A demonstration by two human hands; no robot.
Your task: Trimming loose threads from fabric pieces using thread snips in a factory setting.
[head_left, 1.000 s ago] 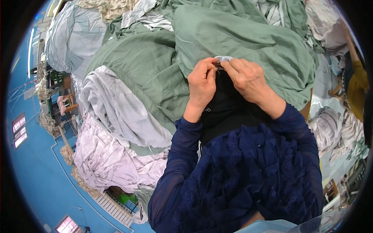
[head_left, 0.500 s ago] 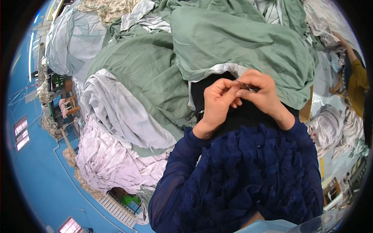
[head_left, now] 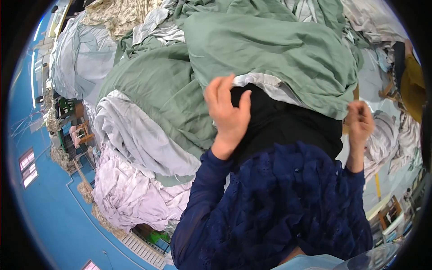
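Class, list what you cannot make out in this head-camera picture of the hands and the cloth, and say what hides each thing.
- Left hand: its palm faces away, so whether it grips the black cloth is unclear.
- Right hand: curled shut; anything inside is hidden by the fingers.
- Black cloth: its lower part is covered by the dark blue sleeves.
- White cloth: mostly buried under the green sheet.

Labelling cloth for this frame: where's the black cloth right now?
Head view, centre: the black cloth stretches between the raised left hand and right hand, under the edge of the green sheet.
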